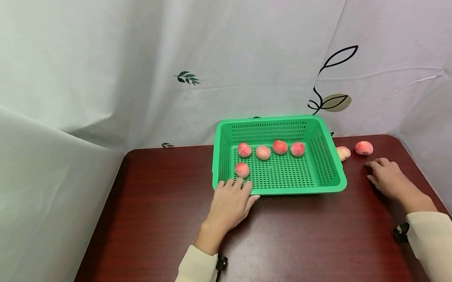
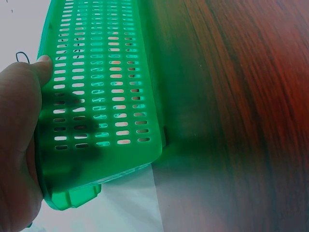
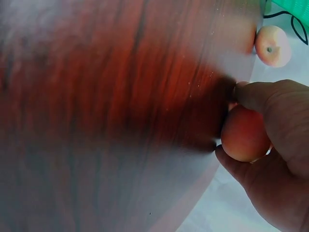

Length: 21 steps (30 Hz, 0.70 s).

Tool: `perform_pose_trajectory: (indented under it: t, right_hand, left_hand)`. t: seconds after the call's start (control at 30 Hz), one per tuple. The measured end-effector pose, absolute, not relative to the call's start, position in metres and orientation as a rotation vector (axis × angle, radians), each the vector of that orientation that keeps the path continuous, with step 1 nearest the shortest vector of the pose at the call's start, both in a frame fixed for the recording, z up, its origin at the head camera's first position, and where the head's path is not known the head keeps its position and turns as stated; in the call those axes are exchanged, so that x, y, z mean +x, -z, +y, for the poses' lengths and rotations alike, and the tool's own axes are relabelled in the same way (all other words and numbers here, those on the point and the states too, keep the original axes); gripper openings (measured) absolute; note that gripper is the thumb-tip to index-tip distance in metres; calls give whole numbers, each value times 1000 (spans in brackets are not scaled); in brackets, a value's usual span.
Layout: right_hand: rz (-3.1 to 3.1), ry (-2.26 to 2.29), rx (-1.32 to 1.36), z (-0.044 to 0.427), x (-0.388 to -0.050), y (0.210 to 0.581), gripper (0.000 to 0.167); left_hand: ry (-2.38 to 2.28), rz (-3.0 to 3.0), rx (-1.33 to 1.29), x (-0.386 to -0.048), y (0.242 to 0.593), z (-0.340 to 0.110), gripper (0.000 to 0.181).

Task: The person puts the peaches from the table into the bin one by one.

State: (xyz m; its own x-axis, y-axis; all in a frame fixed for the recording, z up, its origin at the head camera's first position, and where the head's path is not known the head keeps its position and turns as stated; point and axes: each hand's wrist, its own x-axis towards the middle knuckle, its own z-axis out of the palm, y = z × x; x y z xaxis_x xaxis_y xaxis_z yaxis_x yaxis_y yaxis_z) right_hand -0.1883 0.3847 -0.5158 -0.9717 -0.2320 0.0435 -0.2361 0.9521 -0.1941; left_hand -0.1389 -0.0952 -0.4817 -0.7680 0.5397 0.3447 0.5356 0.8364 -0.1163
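Observation:
A green plastic basket [image 1: 284, 193] holds several peaches, among them a peach [image 1: 242, 170] near its front left corner. At that corner my left hand [image 1: 230, 203] grips the front rim, fingers over the edge. In the left wrist view the thumb [image 2: 44, 67] lies against the outside of the slotted wall [image 2: 96, 159]. On the right, my right hand [image 1: 390, 180] is low over the table, thumb and fingers apart. Just beyond its fingertips lies a peach [image 1: 363, 148], which appears between thumb and fingers in the right wrist view. Another peach [image 3: 273, 46] lies between it and the basket.
The dark red-brown wooden table [image 1: 156, 226] has its back edge against a white cloth backdrop [image 1: 238, 39] with leaf prints. Cloth also hangs along the left and right sides. Both peaches outside the basket lie near the table's back right corner.

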Motion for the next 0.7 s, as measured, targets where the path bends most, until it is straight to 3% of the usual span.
perform_pose_trajectory:
  t: [0.7]
  right_hand:
    - [-3064, -343, 383, 384, -186, 515, 35]
  left_hand:
    - [-14, -2666, -799, -139, 483, -95, 37]
